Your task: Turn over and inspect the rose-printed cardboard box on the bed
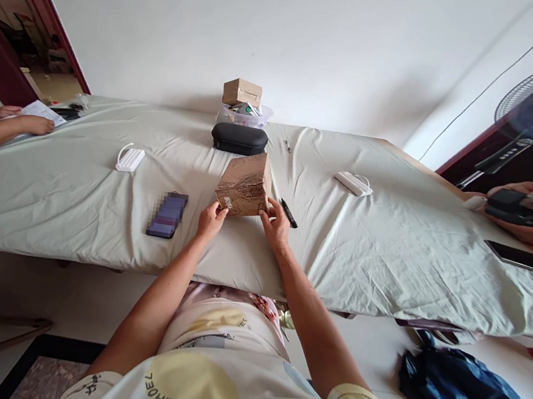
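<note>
A brown cardboard box [244,186] with dark scribbled lines and pale lettering is tilted on the cloth-covered table [247,257] in front of me. My left hand [213,219] pinches its near left corner, thumb against the cardboard. At the near right corner, my right hand [276,225] is closed on the same box. A slim black object [289,214], perhaps a marker or cutter, lies just right of my right hand. To the left of my left hand rests a phone [167,215], its screen blurred.
Behind the box stand a black zip case [239,139], a clear plastic basket [259,117] and a smaller carton [241,92]. White strapped devices lie left [130,159] and right [354,184]. Other people's hands hold papers [43,112] at left and a dark device [515,206] at right, near a tablet [530,260].
</note>
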Demonstrator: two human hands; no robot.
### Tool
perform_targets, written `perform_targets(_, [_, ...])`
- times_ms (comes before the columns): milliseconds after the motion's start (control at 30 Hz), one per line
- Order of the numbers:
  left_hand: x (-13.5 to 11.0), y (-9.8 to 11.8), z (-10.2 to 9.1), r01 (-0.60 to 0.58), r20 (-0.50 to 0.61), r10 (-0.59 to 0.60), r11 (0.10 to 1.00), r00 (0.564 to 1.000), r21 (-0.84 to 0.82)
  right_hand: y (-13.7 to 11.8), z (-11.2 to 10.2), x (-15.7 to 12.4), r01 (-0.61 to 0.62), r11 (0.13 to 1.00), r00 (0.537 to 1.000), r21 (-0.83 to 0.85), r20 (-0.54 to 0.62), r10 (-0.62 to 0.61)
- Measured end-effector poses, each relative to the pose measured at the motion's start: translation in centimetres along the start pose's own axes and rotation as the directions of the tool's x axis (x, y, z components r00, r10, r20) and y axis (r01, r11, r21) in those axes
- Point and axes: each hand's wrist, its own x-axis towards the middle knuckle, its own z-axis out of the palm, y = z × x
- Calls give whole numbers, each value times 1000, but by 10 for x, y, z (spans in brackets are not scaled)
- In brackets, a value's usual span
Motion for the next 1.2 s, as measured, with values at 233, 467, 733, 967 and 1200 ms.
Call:
perform_targets(233, [-5,2,4,-53,-119,29,977,992,-208,-6,-2,0,23,999,988,39,-154,-17])
perform_targets(467, [-6,3,1,-97,-47,88,957,995,-274,-3,-3,1,-21,994,983,106,-179,40])
perform_targets(733, [-4,3,7,29,9,-28,854,1000,-519,-1,5,-1,-81,995,997,61,15,80])
perform_targets(967, [-4,6,7,72,103,-9,773,995,-630,-11,5,-3,-124,992,978,35,175,116])
perform_targets(1200, [-4,4,3,144,219,0,754,976,-641,-16,2,-7,-99,992,957,76,282,74])
